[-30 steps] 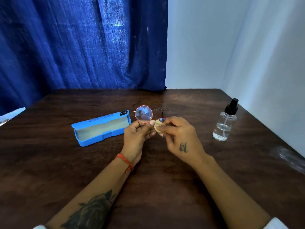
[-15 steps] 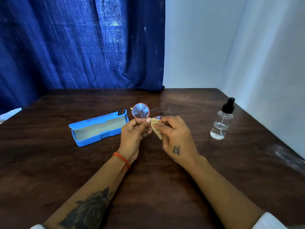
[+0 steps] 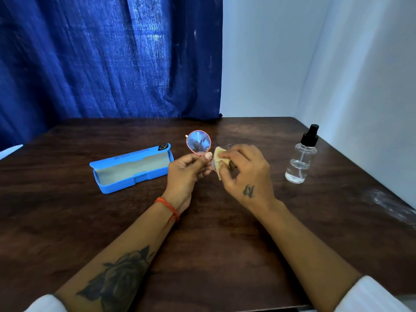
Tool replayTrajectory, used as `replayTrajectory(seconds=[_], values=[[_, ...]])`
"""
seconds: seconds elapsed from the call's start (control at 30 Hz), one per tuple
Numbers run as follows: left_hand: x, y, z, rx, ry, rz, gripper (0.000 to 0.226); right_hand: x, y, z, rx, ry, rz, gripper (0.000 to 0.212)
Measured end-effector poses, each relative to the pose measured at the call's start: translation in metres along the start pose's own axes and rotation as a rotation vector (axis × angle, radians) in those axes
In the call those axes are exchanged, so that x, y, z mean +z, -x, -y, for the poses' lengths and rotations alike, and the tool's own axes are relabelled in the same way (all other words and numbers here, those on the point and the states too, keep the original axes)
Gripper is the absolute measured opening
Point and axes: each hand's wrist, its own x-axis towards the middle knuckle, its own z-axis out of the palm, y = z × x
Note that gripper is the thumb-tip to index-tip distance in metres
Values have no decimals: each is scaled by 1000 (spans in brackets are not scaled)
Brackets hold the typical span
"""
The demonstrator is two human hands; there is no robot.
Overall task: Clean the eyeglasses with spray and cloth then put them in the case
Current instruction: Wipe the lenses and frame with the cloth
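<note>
The left hand [image 3: 188, 171] pinches the eyeglasses [image 3: 198, 144] near the bridge, fingers curled, holding them above the table [image 3: 213, 244]; one round lens stands clear above the thumb, the other is hidden behind the cloth [image 3: 218, 159]; the right hand [image 3: 244, 171] pinches that small yellow cloth against the hidden lens. The glasses look light, thin-wired and easily bent, the lenses slick; a hold on the rim or bridge seems safest, not the glass. The open blue case [image 3: 131, 168] lies to the left; the spray bottle [image 3: 301, 159] stands well to the right.
</note>
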Motion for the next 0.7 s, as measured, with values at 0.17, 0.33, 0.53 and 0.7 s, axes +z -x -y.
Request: replayTrajectory(seconds=[0.17,0.33,0.53,0.7], values=[[-3,-1,-2,11,9,7,13,2,6,1,-129,-76,155,17],[0,3,-2,42,-37,31,16,-3,4,-1,-74,-49,133,8],[-4,3,-5,63,-44,8,17,-5,3,-8,62,-44,-16,9],[-8,1,-4,79,-52,7,20,3,7,-5,-65,-100,43,15]])
